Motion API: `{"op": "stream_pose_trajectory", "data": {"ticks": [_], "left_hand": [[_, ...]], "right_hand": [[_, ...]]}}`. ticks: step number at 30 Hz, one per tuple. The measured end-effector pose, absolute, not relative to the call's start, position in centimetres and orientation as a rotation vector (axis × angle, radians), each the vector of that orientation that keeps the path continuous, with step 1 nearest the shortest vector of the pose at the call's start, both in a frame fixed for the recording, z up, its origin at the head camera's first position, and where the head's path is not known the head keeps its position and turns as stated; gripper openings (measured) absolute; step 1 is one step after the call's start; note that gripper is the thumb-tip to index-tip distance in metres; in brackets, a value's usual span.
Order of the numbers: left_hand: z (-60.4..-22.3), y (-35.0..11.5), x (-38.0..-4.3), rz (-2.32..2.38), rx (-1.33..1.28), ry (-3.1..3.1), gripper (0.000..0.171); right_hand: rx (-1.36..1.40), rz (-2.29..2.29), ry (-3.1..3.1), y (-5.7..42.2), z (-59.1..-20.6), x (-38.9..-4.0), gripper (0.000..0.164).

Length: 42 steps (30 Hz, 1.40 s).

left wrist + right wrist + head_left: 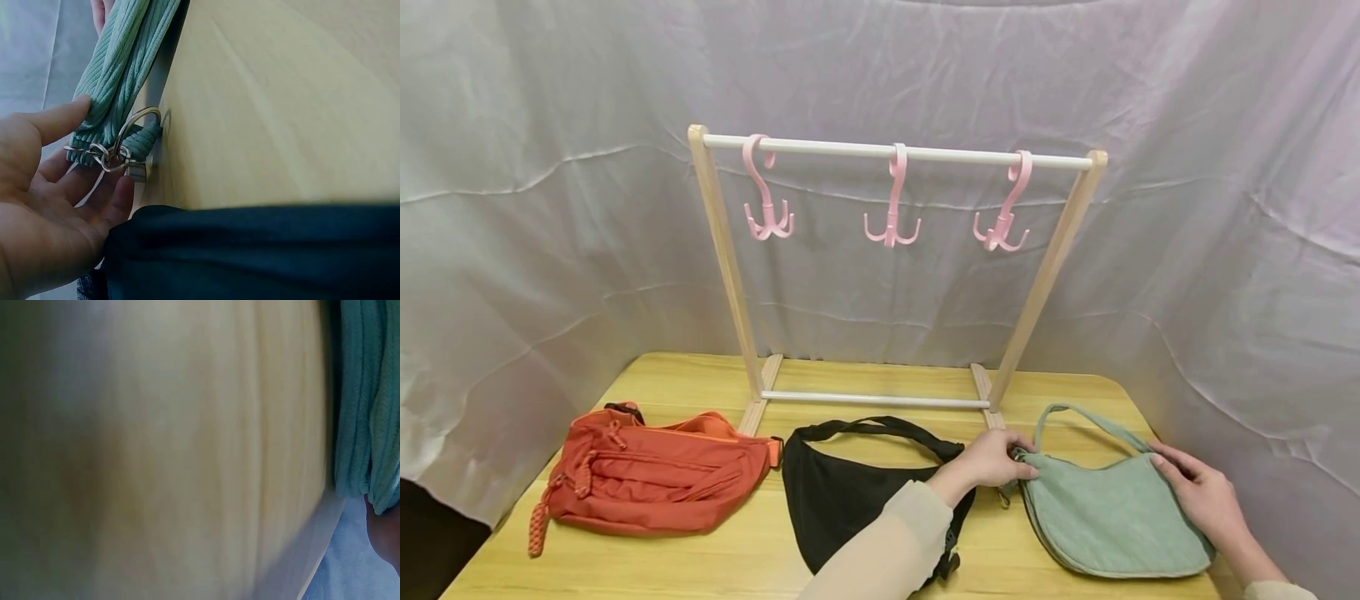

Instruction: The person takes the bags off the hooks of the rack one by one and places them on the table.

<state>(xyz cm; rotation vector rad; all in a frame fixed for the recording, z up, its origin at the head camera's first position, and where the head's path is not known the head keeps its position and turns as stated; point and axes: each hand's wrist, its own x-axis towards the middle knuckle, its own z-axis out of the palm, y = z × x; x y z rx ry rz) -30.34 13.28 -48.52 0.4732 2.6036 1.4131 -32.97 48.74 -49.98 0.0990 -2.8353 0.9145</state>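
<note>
A green corduroy shoulder bag (1112,521) lies at the right of the table, its strap (1093,417) arched up behind it. My left hand (988,458) pinches the bag's left end, thumb on one side and fingers on the other. Metal rings and a small clasp (115,156) hang by those fingers in the left wrist view. At the upper right edge of the bag, my right hand (1206,492) grips the cloth, with part of its fingers hidden behind. Below my left forearm lies a black bag (842,492), partly covered by the sleeve.
An orange-red waist bag (655,475) lies at the left. Behind the bags stands a wooden rack with a white top rail (827,148). Pink hooks (892,200) hang along the rail. Grey cloth (550,250) surrounds the wooden table (722,575).
</note>
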Motion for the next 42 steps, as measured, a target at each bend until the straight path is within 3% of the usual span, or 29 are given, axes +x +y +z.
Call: {"op": "stream_pose_trajectory", "data": {"ticks": [42], "left_hand": [[-48.79,13.7,-30.21,1.492,0.321,2.582,0.018]], "right_hand": [[0.148,0.836,-2.94,48.95,-49.9,-33.03,0.06]]}}
